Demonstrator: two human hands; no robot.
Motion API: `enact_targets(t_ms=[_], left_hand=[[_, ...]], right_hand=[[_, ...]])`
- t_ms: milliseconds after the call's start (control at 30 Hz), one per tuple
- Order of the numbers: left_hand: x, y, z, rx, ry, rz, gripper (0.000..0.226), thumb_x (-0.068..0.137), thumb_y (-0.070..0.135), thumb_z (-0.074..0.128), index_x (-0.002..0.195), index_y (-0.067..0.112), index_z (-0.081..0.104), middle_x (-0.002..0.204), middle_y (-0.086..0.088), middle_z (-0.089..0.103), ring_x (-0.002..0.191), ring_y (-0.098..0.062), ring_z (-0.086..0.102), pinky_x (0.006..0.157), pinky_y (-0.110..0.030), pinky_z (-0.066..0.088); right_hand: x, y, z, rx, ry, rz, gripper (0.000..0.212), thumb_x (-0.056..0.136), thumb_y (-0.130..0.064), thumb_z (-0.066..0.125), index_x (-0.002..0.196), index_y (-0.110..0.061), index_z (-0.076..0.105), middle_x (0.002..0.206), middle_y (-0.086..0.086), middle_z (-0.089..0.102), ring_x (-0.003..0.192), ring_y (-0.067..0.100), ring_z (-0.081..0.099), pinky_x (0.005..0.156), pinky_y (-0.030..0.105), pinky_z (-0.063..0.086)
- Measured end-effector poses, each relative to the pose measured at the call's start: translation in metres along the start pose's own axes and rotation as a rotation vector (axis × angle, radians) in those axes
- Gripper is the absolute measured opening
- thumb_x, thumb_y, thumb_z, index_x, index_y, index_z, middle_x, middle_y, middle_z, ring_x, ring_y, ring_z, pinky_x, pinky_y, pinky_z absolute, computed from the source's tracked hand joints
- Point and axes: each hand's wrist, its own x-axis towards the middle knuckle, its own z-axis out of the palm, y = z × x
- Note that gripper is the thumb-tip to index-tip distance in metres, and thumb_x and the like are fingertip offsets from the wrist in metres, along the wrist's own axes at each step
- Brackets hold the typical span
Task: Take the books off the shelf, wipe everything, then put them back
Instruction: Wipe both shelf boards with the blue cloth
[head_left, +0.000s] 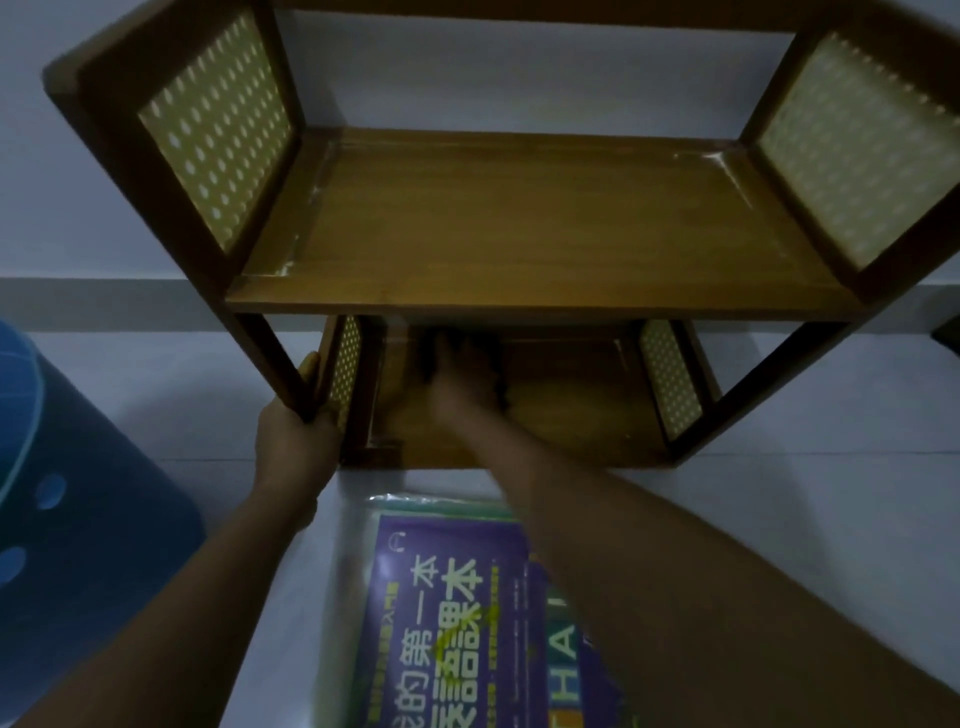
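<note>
The wooden shelf (519, 228) stands on the pale floor (779, 493) against the wall, both boards bare. Books (441, 613) lie stacked on the floor before its front edge. The left hand (296, 431) wraps its fingers around the front-left post. The right hand (462, 384) presses a dark cloth (441, 348) on the lower board; its finger spread cannot be told.

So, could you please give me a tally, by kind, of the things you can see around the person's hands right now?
Wooden shelf unit: 1
Woven side panels on it: 4
Purple-covered book on the floor: 1, with at least one more partly showing under it
Blue object at the left: 1
Dark cloth under the right hand: 1
Total: 8 counted for certain
</note>
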Motion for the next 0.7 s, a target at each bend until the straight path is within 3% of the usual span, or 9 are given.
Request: enact_targets(t_ms=[67,167,267,333,467,533,633,700], left_hand=[[0.001,0.000,0.003,-0.014,0.023,0.010,0.051,0.095,-0.002,0.044,0.140,0.023,0.043,0.096,0.011,0.058,0.087,-0.007,0.056,0.068,-0.026,0.048],[0.003,-0.002,0.007,-0.065,0.084,-0.022,0.054,0.092,-0.003,0.047,0.141,0.020,0.043,0.105,0.003,0.060,0.089,-0.005,0.056,0.074,-0.028,0.050],[0.005,-0.003,0.008,-0.132,0.100,-0.064,0.057,0.090,-0.008,0.044,0.140,0.019,0.045,0.112,-0.001,0.059,0.097,-0.014,0.057,0.079,-0.029,0.050],[0.007,-0.007,0.006,-0.135,0.075,-0.096,0.057,0.091,-0.008,0.042,0.141,0.020,0.044,0.120,-0.004,0.059,0.106,-0.022,0.057,0.088,-0.039,0.051],[0.009,-0.008,0.002,-0.112,0.070,-0.123,0.056,0.091,-0.005,0.043,0.140,0.022,0.046,0.124,-0.007,0.061,0.110,-0.028,0.057,0.090,-0.047,0.052],[0.006,-0.003,0.002,-0.098,0.075,-0.131,0.056,0.090,-0.006,0.042,0.138,0.022,0.048,0.122,-0.006,0.061,0.109,-0.027,0.056,0.089,-0.045,0.051],[-0.004,0.013,-0.004,-0.050,0.010,-0.132,0.039,0.093,-0.001,0.045,0.124,0.019,0.057,0.111,-0.004,0.061,0.112,-0.027,0.054,0.083,-0.037,0.050],[-0.009,0.018,-0.017,0.072,-0.035,-0.155,0.047,0.096,0.013,0.052,0.141,0.013,0.039,0.131,-0.011,0.053,0.125,-0.030,0.047,0.089,-0.038,0.047]], right_hand=[[-0.020,-0.036,0.018,0.114,-0.072,-0.120,0.053,0.096,-0.022,0.040,0.146,-0.030,0.024,0.159,0.005,0.012,0.147,0.032,0.001,0.116,0.057,0.014],[-0.062,-0.060,0.037,0.210,-0.064,-0.142,0.049,0.093,-0.026,0.051,0.139,-0.024,0.035,0.152,0.009,0.026,0.144,0.032,0.013,0.115,0.052,0.018],[-0.087,-0.027,0.025,0.143,-0.108,-0.290,0.057,0.088,-0.012,0.058,0.140,-0.022,0.037,0.146,0.009,0.037,0.134,0.034,0.032,0.108,0.048,0.034],[-0.087,0.016,0.007,0.122,-0.132,-0.328,0.056,0.088,-0.006,0.056,0.140,-0.020,0.039,0.145,0.009,0.041,0.127,0.033,0.042,0.102,0.046,0.041],[-0.078,0.127,-0.045,0.165,-0.020,-0.033,0.047,0.094,-0.003,0.047,0.139,-0.016,0.042,0.137,0.018,0.048,0.117,0.038,0.052,0.094,0.050,0.047],[-0.078,0.164,-0.067,0.153,0.022,0.043,0.052,0.092,0.000,0.050,0.140,-0.013,0.039,0.132,0.017,0.051,0.115,0.036,0.054,0.092,0.041,0.048],[-0.094,0.161,-0.097,0.255,0.043,0.012,0.050,0.093,0.006,0.045,0.141,-0.006,0.037,0.134,0.019,0.050,0.117,0.029,0.050,0.091,0.025,0.039],[-0.117,0.143,-0.115,0.342,0.129,-0.032,0.048,0.096,0.005,0.043,0.142,-0.007,0.037,0.130,0.012,0.051,0.113,0.021,0.049,0.090,0.021,0.038]])
